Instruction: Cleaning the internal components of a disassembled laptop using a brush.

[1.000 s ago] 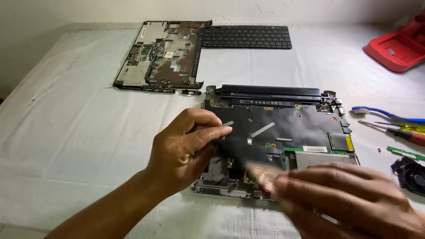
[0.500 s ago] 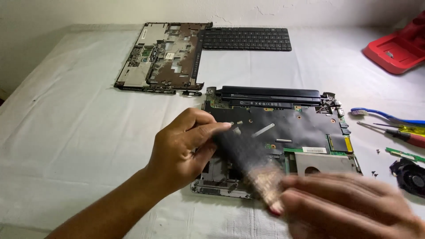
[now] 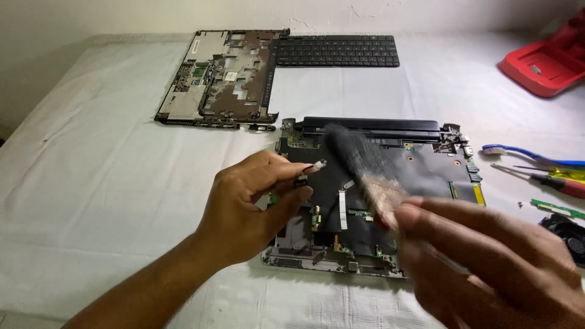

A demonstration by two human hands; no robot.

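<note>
Brush in right hand grip, bristles over laptop board.

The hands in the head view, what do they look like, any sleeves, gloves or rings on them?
Both are bare. The left hand has no glove or ring showing, and its forearm is uncovered down to the frame edge, with no sleeve or watch. The right hand is blurred, ungloved, with no ring or sleeve visible.

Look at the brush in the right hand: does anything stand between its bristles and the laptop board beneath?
Nothing visible does. The right hand holds the brush, blurred, over the bare board. The left hand pinches a small part off to the brush's left, clear of the bristles.
</note>
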